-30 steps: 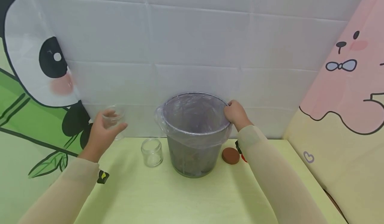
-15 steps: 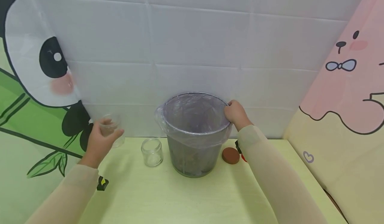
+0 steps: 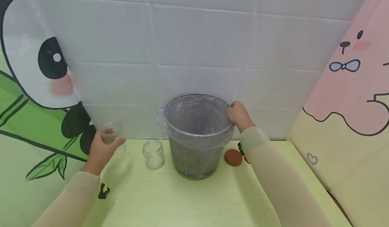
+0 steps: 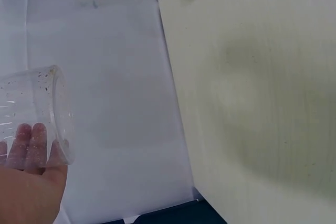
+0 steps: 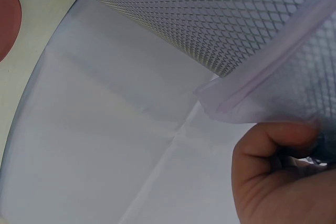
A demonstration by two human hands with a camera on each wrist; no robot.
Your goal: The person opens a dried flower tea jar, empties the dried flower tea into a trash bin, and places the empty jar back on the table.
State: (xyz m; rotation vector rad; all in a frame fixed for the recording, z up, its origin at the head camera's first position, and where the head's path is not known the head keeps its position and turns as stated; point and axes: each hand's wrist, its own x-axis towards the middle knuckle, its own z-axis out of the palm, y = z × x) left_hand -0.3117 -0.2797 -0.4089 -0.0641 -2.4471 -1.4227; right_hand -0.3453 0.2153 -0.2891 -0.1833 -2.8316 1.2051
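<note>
Head view shows a pale green surface (image 3: 188,200) with a white cloth wall behind it. Biggest on it is a grey mesh bin (image 3: 196,146) near the back edge, in the middle, lined with a thin plastic bag (image 3: 194,119) folded over its rim. The right hand (image 3: 238,115) has its fingers curled over the rim on the right side, pinching bag and rim together; I think this keeps the bin from sliding and the bag from slipping in. The left hand (image 3: 101,149) is curled around a clear glass cup (image 3: 110,135), held up a little above the surface near the back left corner. In the left wrist view the cup (image 4: 37,114) has tiny specks inside. A small empty glass jar (image 3: 153,153) stands just left of the bin, open and upright. A round brown lid (image 3: 233,157) lies flat by the bin's right side.
</note>
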